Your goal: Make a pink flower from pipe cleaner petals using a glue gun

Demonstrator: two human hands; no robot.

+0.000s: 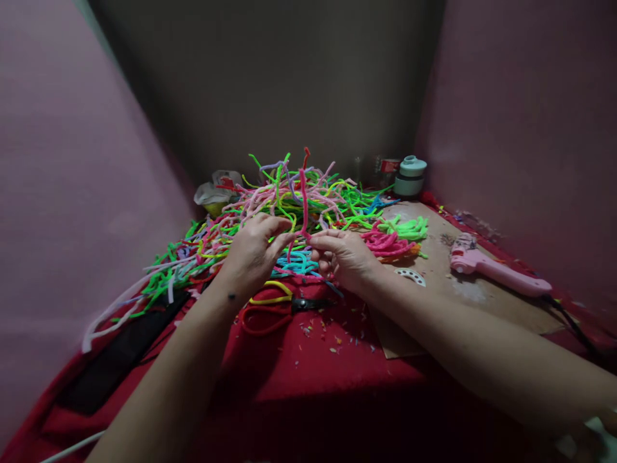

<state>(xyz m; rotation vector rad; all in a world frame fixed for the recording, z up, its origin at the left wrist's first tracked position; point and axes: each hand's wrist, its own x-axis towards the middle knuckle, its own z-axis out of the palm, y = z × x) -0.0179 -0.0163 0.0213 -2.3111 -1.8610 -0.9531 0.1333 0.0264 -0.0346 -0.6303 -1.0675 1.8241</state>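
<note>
Pink stem [304, 202] sits mid-view, held up in front of the pile [332, 193]; from my end I see its long part upright and its lower end bent sideways between my fingertips. My left hand [260, 247] has a narrow thumb-and-forefinger pinch on that low end; my right hand [344, 254] pinches it from the other side, other fingers curled. Blue stems [296, 262] lie just below the hands. Nearer me, scissors [270, 312], one handle loop yellow, one red, lie on red cloth [308, 370], blades to the right, scraps [332, 334] beside them. Right of the pile I get a pink bundle [388, 244], then a green bundle [409, 228]. Board [475, 315] on the right carries a white arc [412, 276] and a pink glue gun [501, 273]. Jar [409, 177] far right, bag [212, 194] far left, black slab [116, 360] by my left forearm.
</note>
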